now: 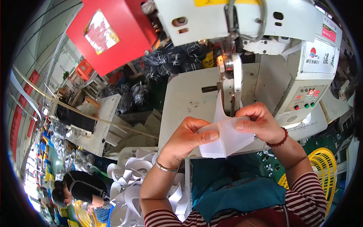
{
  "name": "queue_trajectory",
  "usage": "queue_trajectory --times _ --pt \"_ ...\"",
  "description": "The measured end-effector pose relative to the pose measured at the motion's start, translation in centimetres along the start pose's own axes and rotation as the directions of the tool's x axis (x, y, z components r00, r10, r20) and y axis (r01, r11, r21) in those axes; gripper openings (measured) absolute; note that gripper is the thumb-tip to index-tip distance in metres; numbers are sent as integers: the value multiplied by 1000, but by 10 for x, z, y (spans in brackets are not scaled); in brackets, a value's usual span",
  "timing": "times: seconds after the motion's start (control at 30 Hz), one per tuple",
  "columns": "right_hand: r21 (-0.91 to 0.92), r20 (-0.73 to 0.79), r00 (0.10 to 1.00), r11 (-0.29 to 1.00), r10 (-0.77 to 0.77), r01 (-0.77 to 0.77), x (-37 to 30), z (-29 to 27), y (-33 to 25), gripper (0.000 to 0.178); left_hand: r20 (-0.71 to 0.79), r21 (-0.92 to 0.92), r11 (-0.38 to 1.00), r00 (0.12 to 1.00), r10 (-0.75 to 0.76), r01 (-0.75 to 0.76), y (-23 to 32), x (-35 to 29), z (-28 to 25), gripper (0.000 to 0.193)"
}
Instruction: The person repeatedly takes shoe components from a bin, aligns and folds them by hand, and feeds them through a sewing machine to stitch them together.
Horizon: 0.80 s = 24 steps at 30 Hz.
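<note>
Both hands hold a curved, white, sheet-like piece (236, 140) with a seam down its middle, in front of the machine's narrow metal post (231, 87). My left hand (185, 138) pinches its left side, thumb on top. On the other side, my right hand (259, 121) grips it with thumb and bent fingers, close to the foot of the post. Part of the white piece rises along the left of the post. The fingers beneath the piece are hidden.
Beside my left arm lies a heap of similar white curved pieces (132, 178). The machine's control box (302, 100) stands at the right, above the white worktable (181, 94). A red metal box (113, 34) hangs upper left. A yellow basket (326, 162) is at right; a co-worker (83, 189) bends at lower left.
</note>
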State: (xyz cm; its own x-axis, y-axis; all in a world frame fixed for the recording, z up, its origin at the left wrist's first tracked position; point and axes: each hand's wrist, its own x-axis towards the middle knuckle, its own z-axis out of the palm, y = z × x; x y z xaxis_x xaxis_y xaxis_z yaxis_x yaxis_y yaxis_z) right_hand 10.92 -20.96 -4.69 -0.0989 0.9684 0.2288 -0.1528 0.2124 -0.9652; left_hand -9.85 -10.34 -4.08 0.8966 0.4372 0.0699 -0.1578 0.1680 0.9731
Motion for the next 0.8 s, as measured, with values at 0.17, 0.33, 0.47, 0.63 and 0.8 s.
queue_trajectory --times 0.17,0.33,0.47,0.63,0.8 --pt "65 -91 994 996 -60 66 10 -14 -5 15 75 5 1000 997 4 -5 14 21 -11 26" --pt "218 -238 967 966 -89 142 24 -23 -4 12 41 -85 996 999 -31 35 23 47 -13 24" --pt "423 -224 974 897 -29 124 33 -32 -3 13 78 -230 969 995 -70 86 28 62 -17 24" --pt "266 -272 955 944 -120 194 35 -32 -10 13 133 -246 966 990 -46 78 30 69 -16 24" --pt "26 -285 909 946 -303 323 45 -43 -22 14 6 7 994 994 105 -105 44 80 -12 23"
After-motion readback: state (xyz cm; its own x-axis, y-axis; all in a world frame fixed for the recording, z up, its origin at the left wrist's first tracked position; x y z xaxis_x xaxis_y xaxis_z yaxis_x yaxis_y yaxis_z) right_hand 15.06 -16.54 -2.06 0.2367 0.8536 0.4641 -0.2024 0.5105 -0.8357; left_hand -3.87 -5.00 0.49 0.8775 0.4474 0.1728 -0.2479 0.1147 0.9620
